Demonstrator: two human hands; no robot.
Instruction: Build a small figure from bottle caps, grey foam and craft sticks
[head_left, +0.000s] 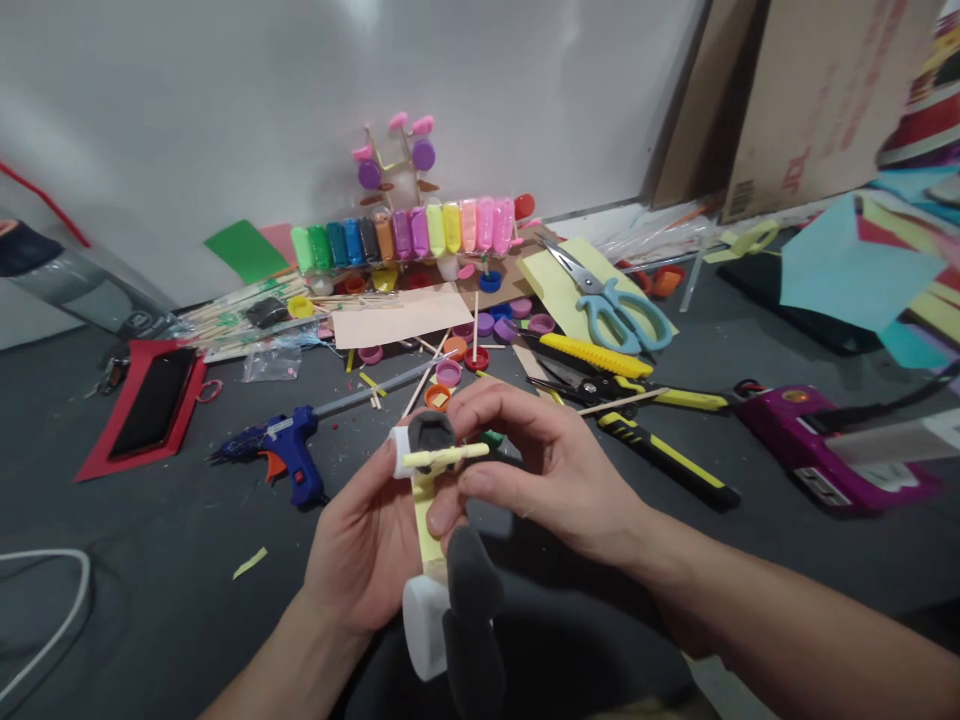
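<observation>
Between my hands is a small handmade model (pixel 426 525) with a pale yellow strip body, white round caps and dark grey parts. My left hand (pixel 352 545) is closed round it, the thumb pressed against a white cap (pixel 402 452) at the far end. A short pale yellow stick (pixel 446 456) lies crosswise over that end. My right hand (pixel 544 465) pinches around the stick's right end and the dark piece, fingers curled. Nearer to me, a larger white cap (pixel 426 628) and two dark grey rounded pieces (pixel 474 590) hang from the model.
A blue glue gun (pixel 296 455) lies left of my hands. To the right are scissors (pixel 622 310), a yellow cutter (pixel 596 355), pliers (pixel 600 388) and a purple power strip (pixel 832 450). Coloured clay packs (pixel 405 232) and bottle caps (pixel 448 373) sit ahead. A phone (pixel 154 402) rests left.
</observation>
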